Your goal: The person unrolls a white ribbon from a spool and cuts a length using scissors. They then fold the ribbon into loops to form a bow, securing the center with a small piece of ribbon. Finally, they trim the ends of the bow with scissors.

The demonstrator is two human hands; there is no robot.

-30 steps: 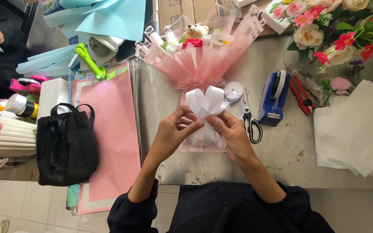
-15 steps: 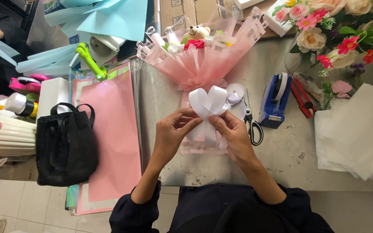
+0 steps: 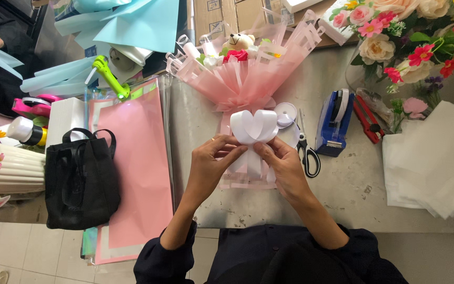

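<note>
Both hands meet at the white ribbon bow [image 3: 254, 128], left hand [image 3: 212, 167] and right hand [image 3: 285, 167] each with fingers pinched together on its knot. The bow sits against the neck of the pink-wrapped bouquet [image 3: 243, 79] lying on the grey surface [image 3: 342, 189], with scissors [image 3: 307, 152] and a blue tape dispenser [image 3: 334, 123] just right, pink paper sheets [image 3: 137, 158] left.

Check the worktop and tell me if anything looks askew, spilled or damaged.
Nothing looks spilled or damaged. Both hands, left hand and right hand, pinch the white ribbon bow on the pink paper-wrapped bouquet. Black-handled scissors lie beside it.
</note>
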